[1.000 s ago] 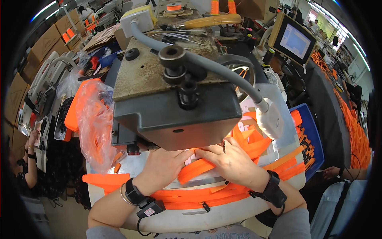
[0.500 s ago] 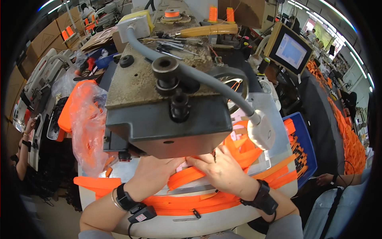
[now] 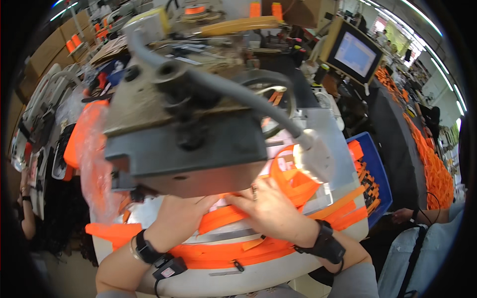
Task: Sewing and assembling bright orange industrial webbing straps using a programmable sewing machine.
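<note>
See left hand and right hand shifted leftward in view with machine head. Keep orange strip flat between both, palms down; cannot tell any pinching, with contact partly hidden.

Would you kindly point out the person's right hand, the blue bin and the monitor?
Right hand (image 3: 271, 209), head view: back of the hand.
Blue bin (image 3: 378, 169), head view: side wall.
Monitor (image 3: 355, 55), head view: screen.
</note>
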Tool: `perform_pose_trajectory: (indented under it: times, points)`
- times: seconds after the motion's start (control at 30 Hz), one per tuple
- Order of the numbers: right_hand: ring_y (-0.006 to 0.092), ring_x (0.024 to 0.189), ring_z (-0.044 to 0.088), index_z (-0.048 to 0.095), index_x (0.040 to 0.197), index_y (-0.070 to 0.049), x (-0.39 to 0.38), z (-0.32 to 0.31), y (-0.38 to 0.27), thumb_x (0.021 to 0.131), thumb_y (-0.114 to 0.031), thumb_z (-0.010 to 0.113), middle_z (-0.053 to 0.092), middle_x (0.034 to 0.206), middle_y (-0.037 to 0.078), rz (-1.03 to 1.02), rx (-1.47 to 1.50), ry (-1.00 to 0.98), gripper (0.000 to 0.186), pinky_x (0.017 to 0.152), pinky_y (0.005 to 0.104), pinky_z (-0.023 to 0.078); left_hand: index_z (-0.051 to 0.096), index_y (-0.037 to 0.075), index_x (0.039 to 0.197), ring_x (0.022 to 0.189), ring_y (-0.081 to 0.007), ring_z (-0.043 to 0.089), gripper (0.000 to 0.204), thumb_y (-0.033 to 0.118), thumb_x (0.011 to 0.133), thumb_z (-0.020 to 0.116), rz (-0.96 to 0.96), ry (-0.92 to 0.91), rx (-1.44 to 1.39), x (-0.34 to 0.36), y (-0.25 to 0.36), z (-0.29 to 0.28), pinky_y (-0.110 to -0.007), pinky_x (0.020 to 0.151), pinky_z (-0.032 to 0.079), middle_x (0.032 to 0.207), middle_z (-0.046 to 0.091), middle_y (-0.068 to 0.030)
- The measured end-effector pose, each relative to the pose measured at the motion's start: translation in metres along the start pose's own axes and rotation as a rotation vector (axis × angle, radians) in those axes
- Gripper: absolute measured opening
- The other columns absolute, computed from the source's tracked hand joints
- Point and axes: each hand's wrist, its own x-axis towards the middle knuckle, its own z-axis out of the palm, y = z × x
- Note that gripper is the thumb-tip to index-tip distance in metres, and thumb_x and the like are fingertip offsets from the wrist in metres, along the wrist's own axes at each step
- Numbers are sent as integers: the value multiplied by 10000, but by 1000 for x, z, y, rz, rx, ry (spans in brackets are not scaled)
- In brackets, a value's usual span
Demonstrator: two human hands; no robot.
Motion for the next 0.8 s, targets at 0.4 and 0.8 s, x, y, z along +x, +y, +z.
perform_pose_trajectory:
  times: [0.4, 0.8]
  points:
    - [219, 812, 544, 695, 920, -69, 15, -45, 7, 820, -237, 652, 605, 820, 25, -32, -275, -8, 200, 709, 332, 484, 614, 118, 1060, 725, -225, 618, 274, 128, 787, 596, 43, 50, 98, -10, -8, 7, -335, 606, 497, 999, 644, -23]
    - [205, 840, 569, 698, 1002, -73, 0, -26, 28, 781, -72, 693, 606, 817, 42, -42, 346, 41, 221, 794, 318, 382, 598, 58, 1061, 778, -248, 598, 297, 275, 859, 624, 39, 135, -140, -9, -6, 5, -363, 690, 457, 902, 614, -66]
